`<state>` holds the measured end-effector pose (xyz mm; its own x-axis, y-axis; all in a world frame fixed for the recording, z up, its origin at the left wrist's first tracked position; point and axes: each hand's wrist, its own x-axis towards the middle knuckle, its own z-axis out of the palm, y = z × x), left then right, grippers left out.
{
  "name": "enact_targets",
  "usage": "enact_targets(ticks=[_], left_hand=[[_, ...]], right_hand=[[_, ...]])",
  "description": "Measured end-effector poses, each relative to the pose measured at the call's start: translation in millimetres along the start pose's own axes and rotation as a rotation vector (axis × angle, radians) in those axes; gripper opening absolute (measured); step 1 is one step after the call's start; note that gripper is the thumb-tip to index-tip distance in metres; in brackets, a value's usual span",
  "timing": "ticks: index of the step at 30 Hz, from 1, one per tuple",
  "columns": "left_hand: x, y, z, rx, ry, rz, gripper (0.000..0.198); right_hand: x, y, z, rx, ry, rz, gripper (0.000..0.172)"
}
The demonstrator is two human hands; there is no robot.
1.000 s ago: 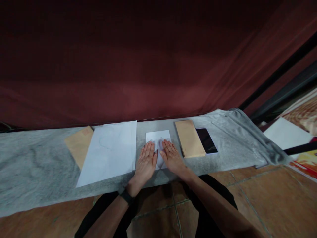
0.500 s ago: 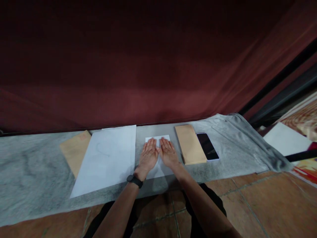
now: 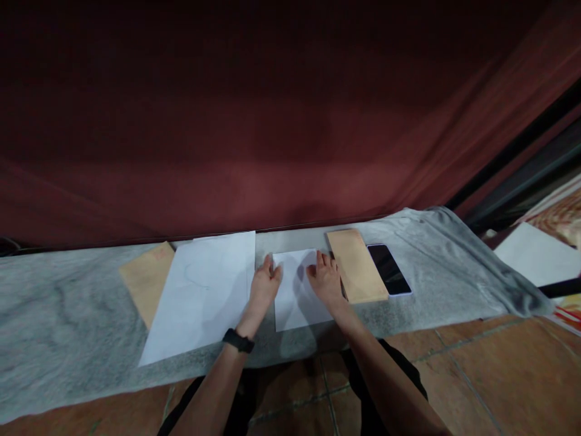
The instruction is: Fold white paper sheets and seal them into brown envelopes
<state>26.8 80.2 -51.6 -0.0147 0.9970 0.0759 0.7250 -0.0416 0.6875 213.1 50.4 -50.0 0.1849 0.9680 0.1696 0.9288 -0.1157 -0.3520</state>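
Observation:
A small white sheet of paper [image 3: 299, 303] lies flat in front of me, seemingly folded. At its left edge rests my left hand [image 3: 264, 283], with a dark watch on the wrist; thumb and index finger are apart. My right hand [image 3: 325, 280] lies over the upper right edge of that sheet, fingers stretched forward and thumb spread inward over the paper. Neither hand visibly pinches the sheet. Just right of my right hand is a stack of brown envelopes [image 3: 358, 266].
Large white sheets [image 3: 204, 297] lie to the left, partly over a brown envelope [image 3: 147, 275]. A phone [image 3: 389, 269] sits beside the brown stack. Everything rests on a grey cloth [image 3: 59, 315] over a narrow surface, with a dark red curtain [image 3: 272, 151] behind.
My hands, previously flat and side by side on the middle of the small sheet, have moved apart to its left and right edges. More of the sheet shows.

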Motion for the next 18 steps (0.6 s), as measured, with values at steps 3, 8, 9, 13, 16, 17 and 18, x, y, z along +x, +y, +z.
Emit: enact_targets(ticks=[3,8,9,13,16,17,18], left_hand=[[5,-3,1.0,-0.294,0.008,-0.187,0.057],[5,1,4.6,-0.574,-0.042,-0.287,0.042],[5,3,4.0,-0.583,-0.063,-0.27,0.037],[2,11,-3.2,-0.601,-0.144,-0.207,0.018],[4,17,-15.1,-0.586,-0.131,-0.16,0.012],[5,19,-20.5,-0.577,-0.111,-0.141,0.011],[6,23,-26.6,-0.568,-0.078,-0.118,0.011]], right_hand=[[3,8,-5,0.042,-0.017,0.008,0.056],[2,12,-2,0.077,-0.036,0.063,0.057],[2,12,-1,0.084,-0.036,0.072,0.057],[2,15,1,0.173,-0.039,0.065,0.055],[9,18,-1,0.381,0.001,0.071,0.063],[12,18,-3,0.477,0.018,0.081,0.067],[15,19,-6,0.584,0.033,0.088,0.071]])
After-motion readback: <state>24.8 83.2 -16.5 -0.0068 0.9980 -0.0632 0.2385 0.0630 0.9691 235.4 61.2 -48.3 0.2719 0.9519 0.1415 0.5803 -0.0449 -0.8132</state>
